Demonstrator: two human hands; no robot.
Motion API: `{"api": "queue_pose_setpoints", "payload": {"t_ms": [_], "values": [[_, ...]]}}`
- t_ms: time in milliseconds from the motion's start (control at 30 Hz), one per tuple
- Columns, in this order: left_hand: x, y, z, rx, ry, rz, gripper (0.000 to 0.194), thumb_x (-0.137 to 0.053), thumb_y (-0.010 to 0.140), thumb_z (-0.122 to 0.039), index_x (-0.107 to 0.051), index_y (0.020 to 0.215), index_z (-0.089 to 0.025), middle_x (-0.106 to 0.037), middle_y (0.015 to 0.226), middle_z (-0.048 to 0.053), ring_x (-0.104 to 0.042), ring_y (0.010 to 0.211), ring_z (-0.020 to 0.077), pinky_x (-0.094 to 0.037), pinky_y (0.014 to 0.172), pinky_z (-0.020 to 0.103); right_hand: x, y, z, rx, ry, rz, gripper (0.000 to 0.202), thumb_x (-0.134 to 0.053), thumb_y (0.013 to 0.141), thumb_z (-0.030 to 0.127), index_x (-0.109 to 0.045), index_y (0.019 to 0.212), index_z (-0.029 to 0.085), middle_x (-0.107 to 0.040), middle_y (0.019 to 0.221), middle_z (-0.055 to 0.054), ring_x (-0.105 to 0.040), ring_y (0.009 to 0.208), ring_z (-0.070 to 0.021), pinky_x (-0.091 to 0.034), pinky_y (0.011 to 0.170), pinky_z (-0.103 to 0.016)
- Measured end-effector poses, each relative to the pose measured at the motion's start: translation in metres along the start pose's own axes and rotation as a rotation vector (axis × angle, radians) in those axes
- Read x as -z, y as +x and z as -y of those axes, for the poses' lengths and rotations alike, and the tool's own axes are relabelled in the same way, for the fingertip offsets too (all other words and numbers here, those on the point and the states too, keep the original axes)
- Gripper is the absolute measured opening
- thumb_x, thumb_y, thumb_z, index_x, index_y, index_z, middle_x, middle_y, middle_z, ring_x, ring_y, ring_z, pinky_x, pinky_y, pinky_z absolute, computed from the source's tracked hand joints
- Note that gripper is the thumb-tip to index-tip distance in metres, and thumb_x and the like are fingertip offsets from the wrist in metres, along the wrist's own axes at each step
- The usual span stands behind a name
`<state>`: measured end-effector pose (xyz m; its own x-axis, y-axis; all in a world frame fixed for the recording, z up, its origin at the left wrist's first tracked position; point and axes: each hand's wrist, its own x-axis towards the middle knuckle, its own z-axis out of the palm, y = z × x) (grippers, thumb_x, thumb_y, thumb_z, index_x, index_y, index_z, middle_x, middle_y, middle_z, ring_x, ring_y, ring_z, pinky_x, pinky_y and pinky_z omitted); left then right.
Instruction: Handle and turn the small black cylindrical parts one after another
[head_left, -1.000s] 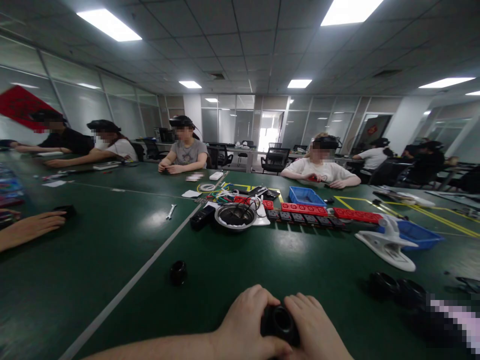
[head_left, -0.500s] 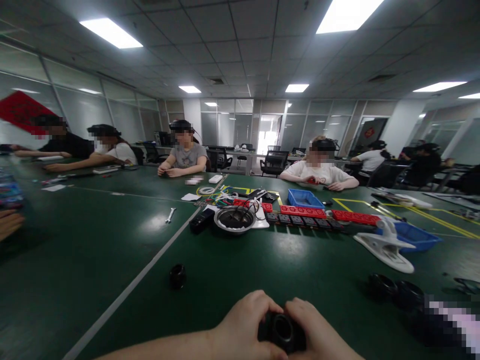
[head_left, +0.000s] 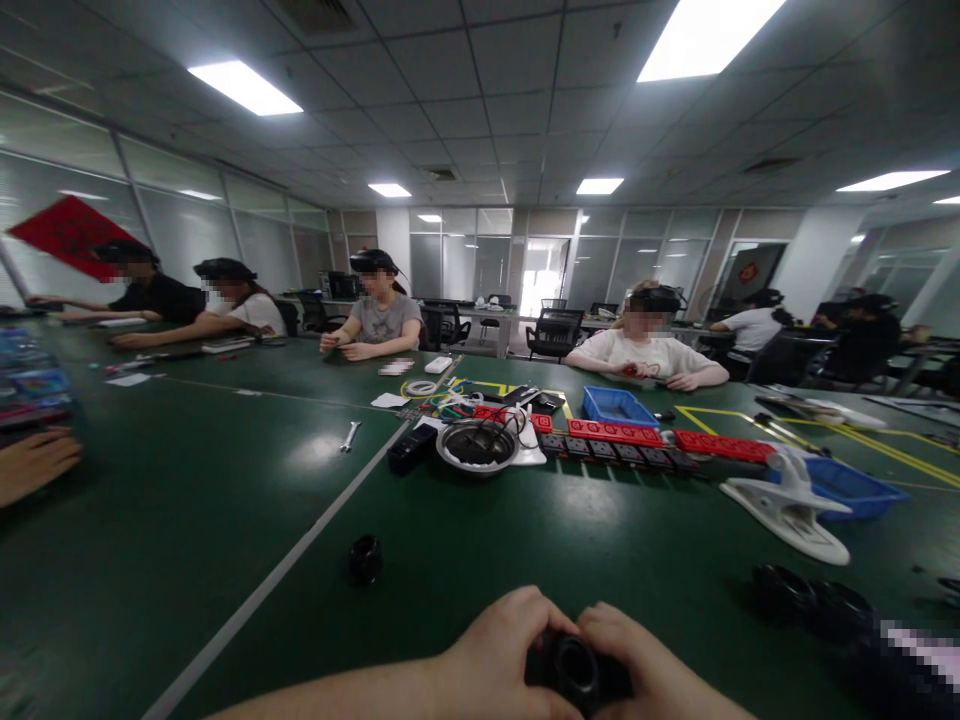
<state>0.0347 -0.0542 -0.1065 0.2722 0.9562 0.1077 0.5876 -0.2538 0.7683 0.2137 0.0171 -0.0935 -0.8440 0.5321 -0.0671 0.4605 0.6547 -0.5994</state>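
Note:
Between my two hands, near the bottom edge of the head view, is a black round part with a ring-shaped opening [head_left: 577, 662]. My left hand [head_left: 501, 650] grips it from the left, fingers curled over its top. From the other side my right hand [head_left: 637, 655] closes on the same part, the fingertips of both hands close together above it. The lower portion of the part is hidden by my hands and the frame edge. A similar black ring-shaped part [head_left: 365, 559] stands on the green table [head_left: 285, 520] to the left.
More black round parts [head_left: 814, 598] lie at the right. A white clamp-like stand [head_left: 787, 505], blue trays [head_left: 619, 406], red socket strips [head_left: 615, 431] and a metal bowl [head_left: 478, 470] with cables sit farther off. A wrench [head_left: 350, 436] lies left. Another person's hand [head_left: 41, 462] rests at far left.
The camera view has shifted slightly, so the scene sits a little lower and farther right. Both hands keep their hold on the black part.

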Motion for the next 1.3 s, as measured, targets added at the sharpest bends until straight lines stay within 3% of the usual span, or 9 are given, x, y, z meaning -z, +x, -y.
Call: {"api": "queue_pose_setpoints", "payload": {"t_ms": [233, 367, 500, 633, 800, 900, 1000, 1100, 1300], "values": [[-0.008, 0.0, -0.007, 0.137, 0.098, -0.168, 0.047, -0.08, 0.051, -0.031, -0.055, 0.089, -0.017, -0.05, 0.082, -0.002, -0.046, 0.074, 0.0158, -0.037, 0.066, 0.025, -0.022, 0.002, 0.01, -0.116, -0.324, -0.217, 0.028, -0.068, 0.059, 0.038, -0.055, 0.07, 0.016, -0.056, 0.076, -0.006, -0.048, 0.074, -0.0238, -0.034, 0.07, -0.036], [-0.005, 0.0, -0.006, 0.07, 0.009, -0.106, 0.044, -0.077, 0.056, -0.023, -0.055, 0.095, -0.02, -0.051, 0.087, -0.002, -0.047, 0.079, 0.0155, -0.037, 0.067, 0.023, -0.009, -0.001, 0.011, -0.05, -0.158, -0.097, 0.046, -0.074, 0.053, 0.036, -0.058, 0.091, 0.016, -0.055, 0.091, -0.007, -0.047, 0.084, -0.0247, -0.035, 0.075, -0.035], [-0.004, -0.001, -0.005, 0.033, -0.057, -0.062, 0.043, -0.077, 0.057, -0.028, -0.057, 0.094, -0.021, -0.05, 0.086, -0.002, -0.047, 0.077, 0.0148, -0.036, 0.064, 0.022, 0.001, -0.002, 0.002, 0.034, 0.015, 0.006, 0.033, -0.073, 0.058, 0.029, -0.061, 0.086, 0.017, -0.055, 0.085, -0.001, -0.048, 0.082, -0.0192, -0.036, 0.071, -0.027], [-0.007, -0.002, -0.008, 0.067, -0.03, -0.086, 0.046, -0.08, 0.053, -0.031, -0.056, 0.091, -0.019, -0.05, 0.084, -0.002, -0.047, 0.075, 0.0151, -0.036, 0.062, 0.022, -0.01, -0.001, 0.001, -0.069, -0.077, -0.1, 0.034, -0.074, 0.053, 0.035, -0.057, 0.076, 0.015, -0.054, 0.078, -0.002, -0.049, 0.073, -0.0186, -0.035, 0.061, -0.026], [-0.01, 0.0, -0.012, 0.127, 0.073, -0.135, 0.045, -0.079, 0.052, -0.031, -0.055, 0.087, -0.016, -0.05, 0.082, -0.001, -0.046, 0.074, 0.0162, -0.036, 0.064, 0.024, -0.025, 0.003, 0.008, -0.082, -0.365, -0.226, 0.03, -0.07, 0.053, 0.037, -0.054, 0.068, 0.016, -0.057, 0.071, -0.004, -0.049, 0.069, -0.0229, -0.034, 0.07, -0.036], [-0.009, 0.001, -0.01, 0.089, 0.084, -0.134, 0.046, -0.078, 0.054, -0.035, -0.055, 0.089, -0.017, -0.051, 0.083, 0.0, -0.047, 0.076, 0.0166, -0.037, 0.067, 0.025, -0.019, 0.003, 0.009, -0.047, -0.339, -0.185, 0.036, -0.069, 0.055, 0.041, -0.057, 0.078, 0.016, -0.058, 0.08, -0.008, -0.05, 0.076, -0.0259, -0.035, 0.074, -0.039], [-0.006, 0.001, -0.007, 0.035, 0.05, -0.107, 0.048, -0.078, 0.055, -0.033, -0.055, 0.094, -0.018, -0.051, 0.087, 0.0, -0.048, 0.079, 0.0168, -0.038, 0.068, 0.024, -0.006, -0.001, 0.01, -0.008, -0.117, -0.079, 0.042, -0.071, 0.056, 0.034, -0.058, 0.092, 0.017, -0.056, 0.094, -0.008, -0.049, 0.086, -0.0247, -0.037, 0.077, -0.034], [-0.003, 0.0, -0.007, -0.019, 0.023, -0.064, 0.05, -0.078, 0.056, -0.032, -0.056, 0.1, -0.021, -0.051, 0.087, 0.0, -0.049, 0.079, 0.0166, -0.038, 0.067, 0.023, 0.004, -0.004, 0.01, 0.008, 0.066, 0.029, 0.031, -0.07, 0.059, 0.023, -0.059, 0.088, 0.018, -0.055, 0.092, -0.003, -0.049, 0.088, -0.0205, -0.038, 0.076, -0.028], [-0.005, -0.002, -0.013, 0.043, 0.017, -0.072, 0.05, -0.08, 0.052, -0.03, -0.058, 0.095, -0.019, -0.051, 0.086, 0.0, -0.05, 0.078, 0.0175, -0.039, 0.068, 0.025, -0.009, 0.001, 0.006, -0.135, -0.107, -0.084, 0.032, -0.072, 0.052, 0.033, -0.056, 0.072, 0.014, -0.054, 0.076, -0.003, -0.049, 0.07, -0.0196, -0.035, 0.06, -0.027]]}}
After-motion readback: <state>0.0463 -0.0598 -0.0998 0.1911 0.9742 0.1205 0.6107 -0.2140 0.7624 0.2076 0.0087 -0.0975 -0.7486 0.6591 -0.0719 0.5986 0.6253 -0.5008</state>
